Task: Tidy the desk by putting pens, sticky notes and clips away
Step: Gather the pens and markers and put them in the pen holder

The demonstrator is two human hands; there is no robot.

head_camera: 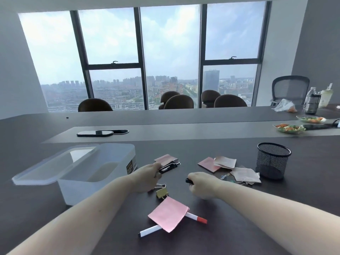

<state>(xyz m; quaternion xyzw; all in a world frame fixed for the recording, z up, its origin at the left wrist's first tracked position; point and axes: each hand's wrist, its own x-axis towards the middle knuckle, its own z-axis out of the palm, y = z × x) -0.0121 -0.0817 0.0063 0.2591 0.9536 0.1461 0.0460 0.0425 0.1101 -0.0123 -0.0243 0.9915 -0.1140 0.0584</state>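
Left hand [147,176]: fingers wrapped round the end of a dark pen bundle [168,167], just right of the box.
Right hand [201,184]: curled tight round a small black thing [188,180]; only its tip peeks out, too hidden to tell what.
Clear box [88,183]: on the dark desk [239,227] at the left, lid open and leaning out to the left.
Mesh cup [272,160]: black, standing up at the right, well apart from both hands.
Gold clip [161,192]: flat on the desk, just under the left hand, touching the top corner of the near pink note.
Near pink note [168,214]: lying on top of two white markers.
Red-capped marker [196,217]: sticking out to the right from under the note.
Black-tipped marker [150,230]: sticking out to the lower left.
Far notes [225,161]: a pink and pale heap between the right hand and the mesh cup.
Small clips [225,176]: beside that heap, just right of the right hand, partly under a pale note.
Pink note by bundle [164,159]: behind the pens, touching them.
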